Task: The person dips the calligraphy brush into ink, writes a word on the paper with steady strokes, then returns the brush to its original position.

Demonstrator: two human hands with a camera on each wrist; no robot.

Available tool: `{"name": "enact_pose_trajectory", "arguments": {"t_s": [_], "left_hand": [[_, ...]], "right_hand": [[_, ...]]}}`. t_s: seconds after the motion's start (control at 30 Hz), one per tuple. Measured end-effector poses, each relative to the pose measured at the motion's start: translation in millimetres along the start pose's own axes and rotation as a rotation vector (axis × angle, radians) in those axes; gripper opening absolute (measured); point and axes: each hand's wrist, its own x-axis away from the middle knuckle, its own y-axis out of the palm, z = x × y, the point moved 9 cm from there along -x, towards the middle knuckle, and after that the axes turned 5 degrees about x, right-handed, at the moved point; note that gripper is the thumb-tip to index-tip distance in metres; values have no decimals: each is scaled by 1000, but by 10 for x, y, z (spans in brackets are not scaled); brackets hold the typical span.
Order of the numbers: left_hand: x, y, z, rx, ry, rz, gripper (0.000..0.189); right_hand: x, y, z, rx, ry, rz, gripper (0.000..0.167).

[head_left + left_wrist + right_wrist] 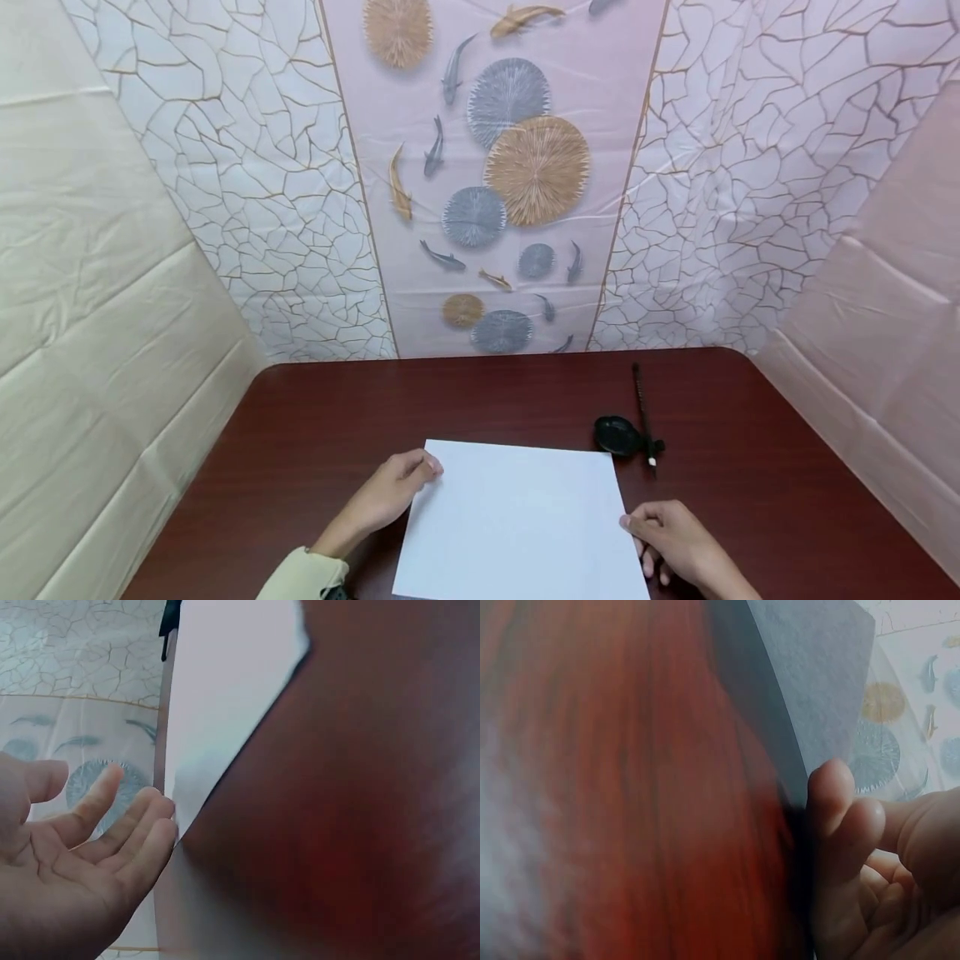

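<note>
A blank white sheet of paper [517,525] lies toward the front of the dark red-brown table. My left hand [393,489] is at its far left corner. In the left wrist view, that hand's fingers [146,825] are loosely spread, fingertips right at the paper's corner and the thumb held apart. On the opposite side, my right hand [678,537] pinches the right edge between thumb and index finger. The right wrist view shows the thumb and finger [831,791] close together at the paper's edge [817,690], with the other fingers curled below.
Beyond the sheet's far right corner sits a small black dish [617,435]. A writing brush [642,404] lies beside it, tip toward me, across a small black rest [657,446]. Cloth-covered walls stand behind the table [450,392] and at both sides.
</note>
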Motion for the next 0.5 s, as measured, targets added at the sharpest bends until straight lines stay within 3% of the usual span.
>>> {"name": "enact_pose_trajectory", "arguments": {"t_s": [0.2, 0.3, 0.43, 0.5], "left_hand": [[-105, -54, 16, 33, -30, -123, 38], [-113, -28, 29, 113, -31, -175, 36], [-163, 36, 7, 193, -36, -168, 32], [-214, 56, -22, 172, -41, -141, 35]], "right_hand": [[-27, 10, -44, 5, -30, -68, 30], [-33, 9, -53, 0, -40, -88, 27], [-21, -8, -32, -5, -14, -86, 25], [-14, -14, -20, -11, -1, -88, 25]]}}
